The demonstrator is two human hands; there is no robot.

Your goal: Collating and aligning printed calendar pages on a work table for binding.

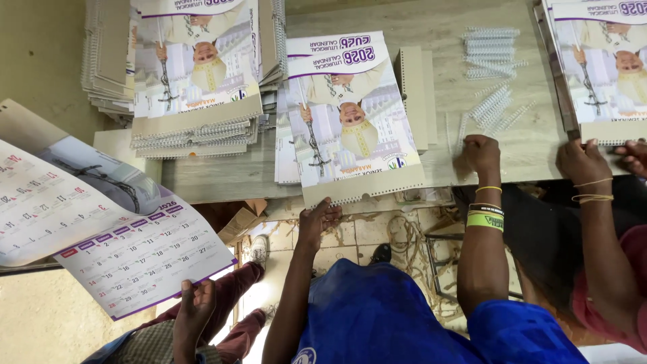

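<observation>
My left hand [318, 219] holds the near edge of a punched wall calendar [350, 121], which lies on a small pile and hangs over the wooden table [431, 30] edge. Its cover shows a purple band and a picture of a robed figure. My right hand [480, 154] rests fingers-down on the table beside it, touching a white wire binding coil [462, 131]. That wrist wears a green band and thin yellow bands. More white coils [492, 74] lie scattered just beyond this hand.
A tall pile of bound calendars [195, 81] stands at the back left. Another person's hands [585, 162] hold a calendar [606, 67] at the right. At the lower left, a third person's hand [194, 307] holds open date pages [135, 253]. Debris lies on the tiled floor below.
</observation>
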